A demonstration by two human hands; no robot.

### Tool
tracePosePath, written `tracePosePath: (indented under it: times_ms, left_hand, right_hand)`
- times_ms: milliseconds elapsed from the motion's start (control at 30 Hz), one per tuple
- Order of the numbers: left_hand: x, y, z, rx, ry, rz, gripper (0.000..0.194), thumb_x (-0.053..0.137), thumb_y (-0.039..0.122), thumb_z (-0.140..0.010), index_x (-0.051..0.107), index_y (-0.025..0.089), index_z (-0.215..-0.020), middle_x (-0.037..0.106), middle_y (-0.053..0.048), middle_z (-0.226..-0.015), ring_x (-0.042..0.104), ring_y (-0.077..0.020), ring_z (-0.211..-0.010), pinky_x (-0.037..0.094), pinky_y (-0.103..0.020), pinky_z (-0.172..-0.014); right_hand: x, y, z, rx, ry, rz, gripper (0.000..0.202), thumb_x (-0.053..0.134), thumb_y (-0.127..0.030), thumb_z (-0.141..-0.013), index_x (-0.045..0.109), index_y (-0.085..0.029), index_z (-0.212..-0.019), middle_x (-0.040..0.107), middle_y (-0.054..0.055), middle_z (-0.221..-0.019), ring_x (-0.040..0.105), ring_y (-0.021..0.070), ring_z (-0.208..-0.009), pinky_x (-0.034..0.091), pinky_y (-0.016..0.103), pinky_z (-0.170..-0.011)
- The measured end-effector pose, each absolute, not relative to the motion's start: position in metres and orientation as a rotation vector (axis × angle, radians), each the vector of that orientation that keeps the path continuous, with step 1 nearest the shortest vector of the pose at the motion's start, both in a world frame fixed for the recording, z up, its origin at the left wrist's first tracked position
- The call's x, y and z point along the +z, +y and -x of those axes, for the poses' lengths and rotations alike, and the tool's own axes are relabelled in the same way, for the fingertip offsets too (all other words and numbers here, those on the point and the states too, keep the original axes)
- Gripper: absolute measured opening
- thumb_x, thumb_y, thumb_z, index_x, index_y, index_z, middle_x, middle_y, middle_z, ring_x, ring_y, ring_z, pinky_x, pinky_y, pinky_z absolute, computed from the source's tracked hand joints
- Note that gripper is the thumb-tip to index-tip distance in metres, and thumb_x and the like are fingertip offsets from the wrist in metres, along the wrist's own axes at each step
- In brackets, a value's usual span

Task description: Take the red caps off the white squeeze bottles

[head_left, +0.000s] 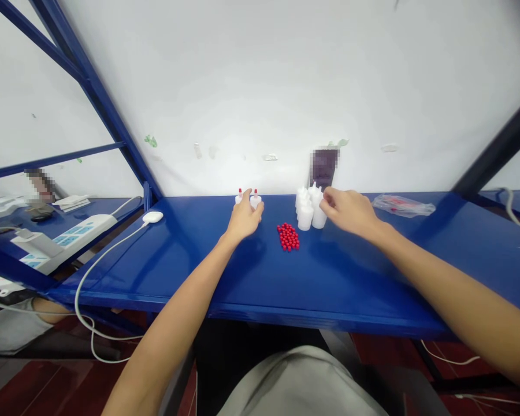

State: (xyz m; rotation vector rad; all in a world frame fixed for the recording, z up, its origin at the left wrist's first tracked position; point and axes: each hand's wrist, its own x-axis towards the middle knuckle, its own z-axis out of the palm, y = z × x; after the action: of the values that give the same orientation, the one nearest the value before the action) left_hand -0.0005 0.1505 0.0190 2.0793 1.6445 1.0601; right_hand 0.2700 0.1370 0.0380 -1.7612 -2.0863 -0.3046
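My left hand (243, 219) is at the back of the blue table, its thumb and forefinger either side of a white dropper bottle (255, 201) with a red cap. A second red-capped bottle (238, 198) stands just left of it, partly behind my fingers. My right hand (351, 211) has its fingers curled at the upper side of an uncapped white dropper bottle (318, 217); the fingertips are partly hidden. That bottle stands at the right front of a tight group of uncapped white bottles (304, 217). Several small red caps (288, 237) lie loose between my hands.
A clear plastic bag (403, 205) with something red inside lies at the right back. A dark blurred-out object (324, 164) leans on the wall behind the bottles. At left are a white cable plug (152, 217), a power strip (78, 237) and blue frame posts (108, 110).
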Motion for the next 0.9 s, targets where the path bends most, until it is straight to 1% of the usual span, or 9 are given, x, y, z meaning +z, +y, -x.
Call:
tracePosePath:
  times_ms: [100,200,267,333,433,533,600,733,900]
  left_hand:
    - [0.014,0.155,-0.002,1.053,1.677,-2.099,0.043,0.047,0.037,-0.093,0.050,0.015,-0.131,0.067,-0.003,-0.067,0.064,-0.0208,-0.065,0.047,-0.031,-0.072]
    - [0.012,0.154,-0.003,1.077,1.728,-2.109,0.037,0.047,0.042,-0.093,0.056,0.018,-0.120,0.066,-0.004,-0.070,0.064,-0.0218,-0.068,0.045,-0.031,-0.071]
    - [0.012,0.150,-0.003,1.092,1.762,-2.112,0.035,0.048,0.045,-0.093,0.059,0.019,-0.114,0.065,-0.004,-0.071,0.063,-0.0217,-0.069,0.044,-0.030,-0.070]
    - [0.013,0.143,-0.002,1.091,1.793,-2.134,0.033,0.050,0.048,-0.091,0.060,0.020,-0.107,0.064,-0.002,-0.070,0.062,-0.0207,-0.068,0.043,-0.029,-0.070]
    - [0.014,0.128,0.001,1.106,1.799,-2.235,0.031,0.053,0.048,-0.089,0.060,0.021,-0.102,0.060,-0.001,-0.072,0.061,-0.0195,-0.071,0.042,-0.029,-0.070]
    - [0.012,0.108,0.007,1.204,1.721,-2.314,0.027,0.057,0.044,-0.087,0.057,0.019,-0.098,0.060,-0.003,-0.087,0.059,-0.0199,-0.084,0.043,-0.030,-0.078]
    - [0.009,0.094,0.010,1.203,1.616,-2.248,0.024,0.057,0.041,-0.087,0.053,0.020,-0.098,0.060,-0.002,-0.091,0.058,-0.0183,-0.085,0.044,-0.030,-0.079]
    - [0.002,0.076,0.009,1.089,1.396,-1.956,0.020,0.049,0.040,-0.090,0.051,0.021,-0.097,0.060,0.002,-0.083,0.056,-0.0137,-0.070,0.044,-0.026,-0.067]
    - [-0.001,0.069,0.001,0.919,1.415,-1.955,0.038,0.051,0.051,-0.087,0.059,0.017,-0.071,0.061,-0.001,-0.071,0.058,-0.0168,-0.069,0.044,-0.028,-0.066]
  right_hand:
    - [0.039,0.134,-0.271,-0.313,-2.041,1.787,0.030,0.039,-0.042,-0.090,0.060,-0.021,-0.087,0.064,0.008,-0.071,0.055,0.0232,-0.062,0.025,0.030,-0.054]
    - [0.040,0.128,-0.270,-0.315,-2.029,1.696,0.029,0.041,-0.044,-0.090,0.059,-0.021,-0.090,0.061,0.006,-0.070,0.053,0.0224,-0.061,0.029,0.031,-0.055]
    - [0.038,0.125,-0.268,-0.338,-2.079,1.510,0.026,0.048,-0.043,-0.087,0.058,-0.021,-0.096,0.062,0.008,-0.083,0.056,0.0237,-0.072,0.035,0.032,-0.061]
    - [0.032,0.125,-0.265,-0.408,-2.112,1.332,0.035,0.057,-0.046,-0.082,0.056,-0.020,-0.106,0.059,0.012,-0.103,0.056,0.0275,-0.090,0.040,0.036,-0.074]
    - [0.022,0.132,-0.262,-0.496,-2.121,1.238,0.057,0.064,-0.052,-0.077,0.049,-0.021,-0.122,0.046,0.017,-0.127,0.049,0.0346,-0.109,0.039,0.046,-0.088]
    - [0.014,0.139,-0.260,-0.521,-2.138,1.260,0.062,0.064,-0.051,-0.079,0.042,-0.024,-0.130,0.040,0.017,-0.135,0.044,0.0370,-0.117,0.036,0.050,-0.091]
    - [0.013,0.141,-0.260,-0.535,-2.143,1.274,0.061,0.063,-0.050,-0.081,0.041,-0.024,-0.131,0.040,0.017,-0.136,0.043,0.0371,-0.119,0.036,0.050,-0.092]
    - [0.017,0.133,-0.259,-0.509,-2.103,1.236,0.049,0.053,-0.047,-0.089,0.043,-0.023,-0.131,0.043,0.018,-0.133,0.043,0.0371,-0.118,0.035,0.051,-0.092]
    - [0.021,0.104,-0.246,-0.340,-2.126,0.973,0.024,0.047,-0.034,-0.093,0.055,-0.022,-0.113,0.053,0.013,-0.118,0.050,0.0310,-0.110,0.038,0.047,-0.092]
